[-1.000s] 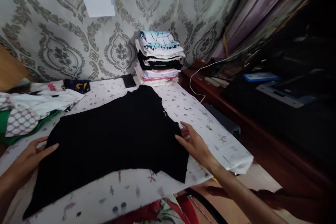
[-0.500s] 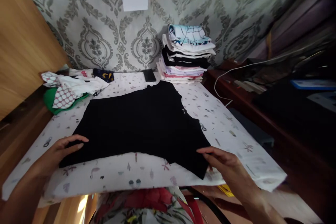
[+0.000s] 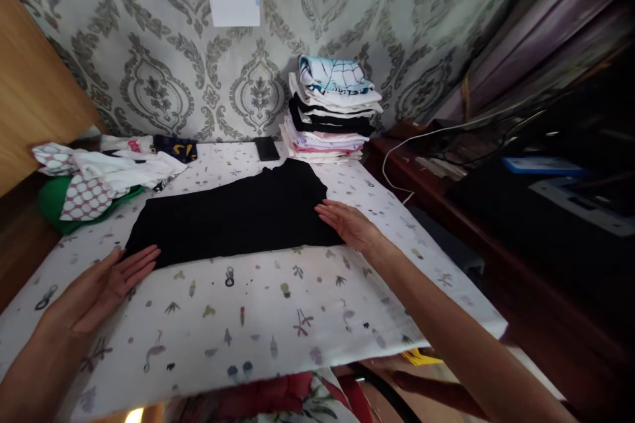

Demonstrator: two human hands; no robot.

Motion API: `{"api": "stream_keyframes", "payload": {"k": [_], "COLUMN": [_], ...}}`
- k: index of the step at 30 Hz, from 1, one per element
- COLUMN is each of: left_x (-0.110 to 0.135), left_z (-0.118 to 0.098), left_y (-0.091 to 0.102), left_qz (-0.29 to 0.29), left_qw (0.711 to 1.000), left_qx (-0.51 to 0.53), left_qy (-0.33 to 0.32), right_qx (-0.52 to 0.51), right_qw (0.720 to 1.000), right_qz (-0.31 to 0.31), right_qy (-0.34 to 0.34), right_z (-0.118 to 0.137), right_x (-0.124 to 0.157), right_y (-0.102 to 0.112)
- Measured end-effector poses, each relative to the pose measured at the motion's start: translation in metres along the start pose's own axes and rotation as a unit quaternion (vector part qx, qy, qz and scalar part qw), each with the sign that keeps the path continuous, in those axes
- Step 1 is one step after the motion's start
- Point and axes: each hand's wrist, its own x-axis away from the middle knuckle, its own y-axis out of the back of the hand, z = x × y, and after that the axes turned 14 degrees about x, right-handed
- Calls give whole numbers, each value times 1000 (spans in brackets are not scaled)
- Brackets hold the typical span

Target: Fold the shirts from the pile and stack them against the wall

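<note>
A black T-shirt (image 3: 233,218) lies folded over lengthwise on the table, its near edge forming a long line from left to right. My left hand (image 3: 112,284) is at the shirt's near left corner, palm turned inward, fingers stretched out and touching the cloth. At the right end, my right hand (image 3: 347,221) rests with extended fingers on the shirt's edge. Neither hand grips the fabric. The underside layer of the shirt is hidden.
A tall stack of folded clothes (image 3: 330,112) stands at the back, with a black phone (image 3: 266,149) to its left. Loose clothes (image 3: 114,175) are heaped at the back left. A white cable (image 3: 397,152) hangs by the dark furniture on the right.
The shirt's near side has been folded over toward the far side, making it narrower. Both hands went from pinching its near corners to lying open on it; the right hand moved farther away.
</note>
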Motion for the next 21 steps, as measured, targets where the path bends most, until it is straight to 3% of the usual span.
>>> {"api": "stream_keyframes", "payload": {"k": [3, 5, 8, 10, 12, 14, 17, 21], "left_x": [-4, -4, 0, 0, -8, -21, -42, -54], "left_z": [6, 10, 15, 20, 27, 37, 50, 54], "left_y": [3, 5, -7, -22, -35, -38, -21, 7], "left_qz": [18, 18, 47, 70, 92, 113, 115, 70], "left_qw": [998, 996, 973, 927, 857, 786, 711, 687], "left_qx": [59, 44, -95, -229, -354, -461, -581, -621], "left_qy": [-10, -78, -205, -290, -363, -397, -378, -370], "right_qx": [38, 123, 323, 446, 532, 590, 632, 639], "right_qw": [998, 985, 912, 831, 752, 695, 656, 644], "right_qz": [1, -1, -21, -29, -22, -8, -12, -23], "right_qy": [41, 117, 252, 333, 388, 410, 412, 421], "right_z": [-11, -15, -16, -18, -24, -33, -47, -53], "right_x": [-4, 3, 14, 15, 9, 1, -9, -11], "right_y": [-5, -7, -15, -22, -27, -28, -23, -12]}}
